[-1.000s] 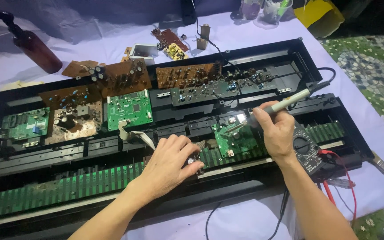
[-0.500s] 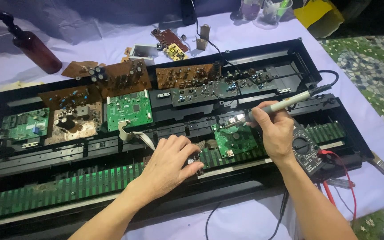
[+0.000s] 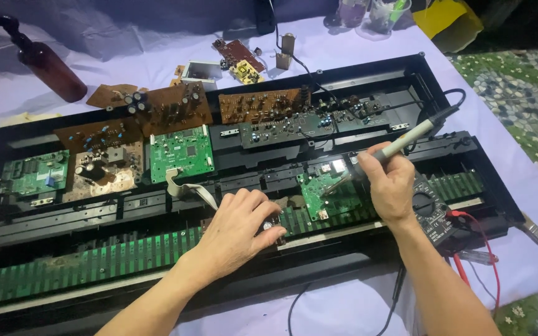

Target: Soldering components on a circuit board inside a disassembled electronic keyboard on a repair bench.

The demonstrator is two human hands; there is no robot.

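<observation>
A long black opened keyboard chassis (image 3: 7, 134) lies across a purple cloth, filled with green and brown circuit boards. My right hand (image 3: 388, 183) grips a soldering iron (image 3: 400, 144), its tip resting on a small green circuit board (image 3: 320, 190) in the middle of the chassis. My left hand (image 3: 235, 233) lies palm down just left of that board, fingers curled on a small part at the long green contact strip (image 3: 94, 264). A grey ribbon cable (image 3: 189, 188) runs past the left hand's knuckles.
A multimeter (image 3: 434, 218) with red leads (image 3: 484, 258) sits under my right wrist. A brown spray bottle (image 3: 42, 62) stands at the back left. Loose small boards (image 3: 239, 56) and cups (image 3: 368, 14) lie behind the chassis. A patterned floor (image 3: 530, 106) shows at right.
My right hand has shifted the soldering iron slightly, keeping its tip at the small green board. My left hand stays in place beside it.
</observation>
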